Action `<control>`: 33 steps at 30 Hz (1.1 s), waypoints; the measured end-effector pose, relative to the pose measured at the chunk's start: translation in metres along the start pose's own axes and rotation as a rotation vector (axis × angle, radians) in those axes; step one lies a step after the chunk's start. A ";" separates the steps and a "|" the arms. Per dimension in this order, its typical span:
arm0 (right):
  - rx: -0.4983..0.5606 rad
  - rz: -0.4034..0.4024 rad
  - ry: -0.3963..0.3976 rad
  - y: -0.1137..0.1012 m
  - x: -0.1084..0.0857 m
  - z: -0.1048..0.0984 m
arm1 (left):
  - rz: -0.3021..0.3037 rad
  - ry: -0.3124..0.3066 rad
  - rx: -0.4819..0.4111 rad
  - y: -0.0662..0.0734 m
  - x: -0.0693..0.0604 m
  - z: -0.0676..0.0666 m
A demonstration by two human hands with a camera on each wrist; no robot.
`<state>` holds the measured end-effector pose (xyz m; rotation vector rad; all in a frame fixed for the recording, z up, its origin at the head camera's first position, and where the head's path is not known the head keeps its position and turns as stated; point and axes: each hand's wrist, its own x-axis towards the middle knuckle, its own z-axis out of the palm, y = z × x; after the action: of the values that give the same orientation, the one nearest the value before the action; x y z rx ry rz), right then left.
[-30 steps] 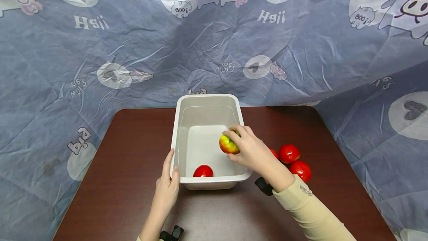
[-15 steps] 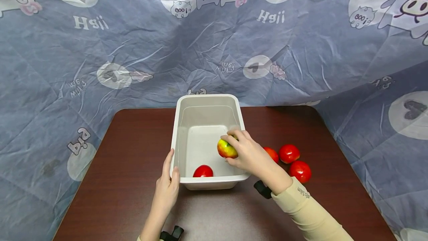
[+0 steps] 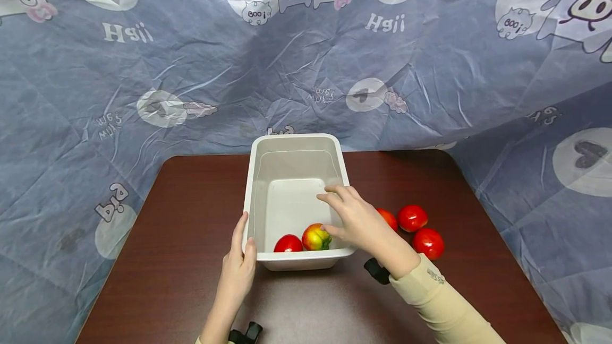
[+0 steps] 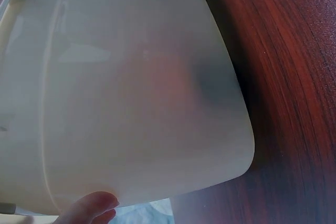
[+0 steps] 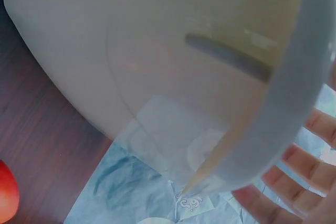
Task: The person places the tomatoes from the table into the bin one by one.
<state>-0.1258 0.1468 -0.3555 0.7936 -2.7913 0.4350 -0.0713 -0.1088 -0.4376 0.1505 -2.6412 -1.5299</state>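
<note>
A light grey plastic bin point(image 3: 298, 256) stands on the table. My left hand point(image 3: 239, 267) grips its near left corner, the thumb at the front rim and fingers along the side. Inside, near the front wall, a red-and-yellow apple point(image 3: 315, 238) with a green end lies beside a glossy red round fruit point(image 3: 288, 243); the rim hides their lower parts. Over the bin's right side my right hand point(image 3: 356, 222) hovers, fingers spread, holding nothing. Its thumb tip is close to the apple; whether it touches is unclear. The wrist views show the bin's translucent walls point(image 4: 131, 93).
Right of the bin, several red round fruits lie grouped on the table, among them one at the back point(image 3: 413, 218) and one nearer point(image 3: 428, 243). Another is partly behind my right hand. A blue printed cloth point(image 3: 287, 68) hangs behind the brown table point(image 3: 191, 206).
The apple has left my right hand and now lies on the bin floor beside the red fruit. My right fingers have spread apart. My left hand stays at the corner.
</note>
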 end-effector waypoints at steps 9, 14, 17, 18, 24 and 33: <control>0.006 -0.004 0.080 0.007 -0.004 -0.004 | 0.004 0.009 0.008 -0.004 0.001 0.001; 0.009 0.007 0.143 0.020 -0.009 -0.010 | 0.006 0.014 0.013 -0.004 0.001 0.002; 0.008 0.006 0.191 0.029 -0.012 -0.014 | 0.013 0.018 0.021 -0.004 0.001 0.001; 0.010 0.011 0.203 0.031 -0.013 -0.015 | 0.014 0.018 0.021 -0.004 0.001 0.001; 0.019 0.070 0.242 0.046 -0.024 -0.021 | 0.007 0.007 0.007 -0.003 0.001 0.000; 0.010 0.131 0.223 0.063 -0.036 -0.016 | -0.003 0.001 0.002 -0.002 0.002 0.000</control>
<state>-0.1279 0.2201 -0.3645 0.5301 -2.6424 0.5252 -0.0727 -0.1104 -0.4395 0.1547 -2.6427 -1.5282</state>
